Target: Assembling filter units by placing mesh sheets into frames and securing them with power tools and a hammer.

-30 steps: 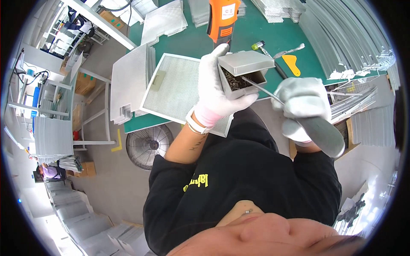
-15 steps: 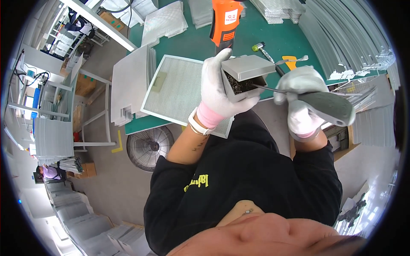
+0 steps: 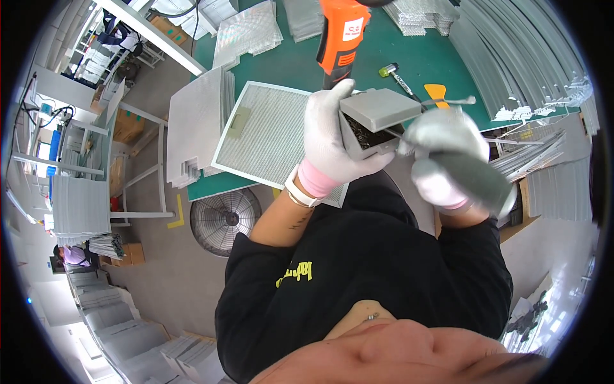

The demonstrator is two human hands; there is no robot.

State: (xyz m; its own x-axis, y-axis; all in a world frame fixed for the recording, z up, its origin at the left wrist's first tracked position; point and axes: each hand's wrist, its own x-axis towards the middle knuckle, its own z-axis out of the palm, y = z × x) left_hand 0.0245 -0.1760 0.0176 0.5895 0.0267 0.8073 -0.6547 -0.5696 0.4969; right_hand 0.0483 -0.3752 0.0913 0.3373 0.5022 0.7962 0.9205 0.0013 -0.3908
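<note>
The hands (image 3: 327, 136) wear white — the box (image 3: 382, 107) is grey, the tabletop (image 3: 291, 63) green.

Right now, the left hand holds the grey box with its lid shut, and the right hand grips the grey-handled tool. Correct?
Not quite: the lid is open; the head view shows small dark pieces inside the grey box. The left hand holds it, and the right hand grips the grey-handled tool.

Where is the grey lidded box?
In the head view, the grey lidded box is held in the left hand, right of the framed mesh panel.
</note>
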